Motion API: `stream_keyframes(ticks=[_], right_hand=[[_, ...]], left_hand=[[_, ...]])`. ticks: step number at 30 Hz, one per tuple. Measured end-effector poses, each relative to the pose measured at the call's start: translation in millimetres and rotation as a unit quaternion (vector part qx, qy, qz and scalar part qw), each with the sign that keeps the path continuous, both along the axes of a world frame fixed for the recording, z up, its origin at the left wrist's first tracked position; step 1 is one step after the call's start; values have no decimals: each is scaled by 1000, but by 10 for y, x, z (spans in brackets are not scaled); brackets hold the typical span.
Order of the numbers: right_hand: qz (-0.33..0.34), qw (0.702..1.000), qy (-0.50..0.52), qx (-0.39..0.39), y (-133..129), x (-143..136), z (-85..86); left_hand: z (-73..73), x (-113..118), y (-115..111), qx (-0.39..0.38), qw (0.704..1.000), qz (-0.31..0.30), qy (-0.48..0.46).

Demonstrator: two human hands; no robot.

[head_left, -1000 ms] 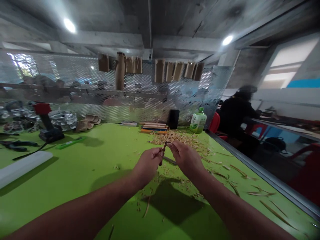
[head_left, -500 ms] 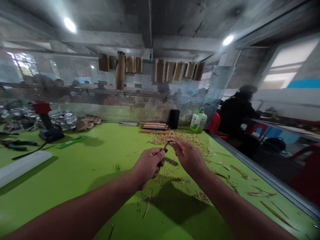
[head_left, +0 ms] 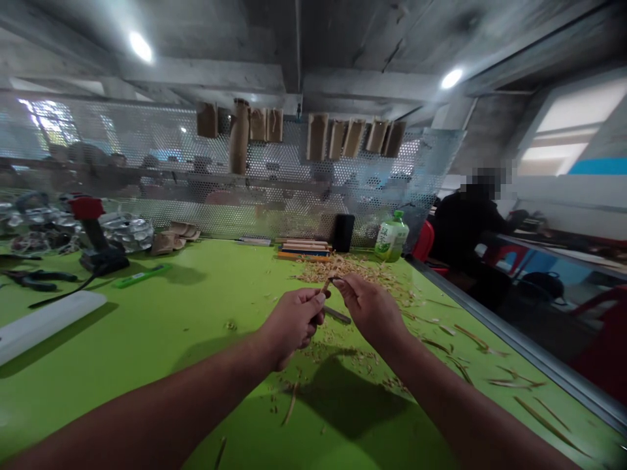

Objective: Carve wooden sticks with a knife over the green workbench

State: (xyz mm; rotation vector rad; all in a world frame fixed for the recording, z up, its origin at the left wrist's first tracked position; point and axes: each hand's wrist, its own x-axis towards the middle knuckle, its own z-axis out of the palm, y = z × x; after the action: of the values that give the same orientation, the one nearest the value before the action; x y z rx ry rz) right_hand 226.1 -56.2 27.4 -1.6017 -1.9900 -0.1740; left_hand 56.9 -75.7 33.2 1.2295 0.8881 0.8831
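My left hand (head_left: 294,326) is closed around a thin brown strip (head_left: 326,286), which looks like bamboo or wood and points up out of the grip. Thumb and forefinger of my right hand (head_left: 372,307) pinch at the strip's upper end, where a small dark piece shows; I cannot make out whether that is part of the strip. The two hands are close together above the green table (head_left: 196,313). A flat grey bar (head_left: 337,315) shows between and below them. Pale shavings (head_left: 353,266) are heaped behind the hands, with finer crumbs scattered underneath.
At the back stand a green bottle (head_left: 392,238), a dark phone (head_left: 343,233) and a stack of sticks (head_left: 304,249). Leftward are a red-and-black power drill (head_left: 93,228), pliers (head_left: 39,279), a green cutter (head_left: 142,275) and a white block (head_left: 53,323). A person (head_left: 470,222) sits beyond the right edge.
The view has shifted slightly, so everything sits a little further right. Both hands keep nearly the same pose on the strip.
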Motion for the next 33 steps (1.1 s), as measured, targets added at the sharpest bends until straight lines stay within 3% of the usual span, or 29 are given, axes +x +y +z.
stream_keyframes(ticks=[10, 20, 25, 33], right_hand=[[43, 997, 40, -48, 33, -9, -25], [32, 998, 29, -45, 35, -35, -35], [45, 996, 38, -63, 23, -50, -36], [-14, 1000, -18, -11, 15, -53, -5]], left_hand=[[-34, 12, -13, -5, 1000, 10, 9], [-78, 40, -8, 10, 999, 33, 30], [-109, 36, 29, 66, 994, 50, 76], [-146, 26, 74, 89, 992, 42, 75]])
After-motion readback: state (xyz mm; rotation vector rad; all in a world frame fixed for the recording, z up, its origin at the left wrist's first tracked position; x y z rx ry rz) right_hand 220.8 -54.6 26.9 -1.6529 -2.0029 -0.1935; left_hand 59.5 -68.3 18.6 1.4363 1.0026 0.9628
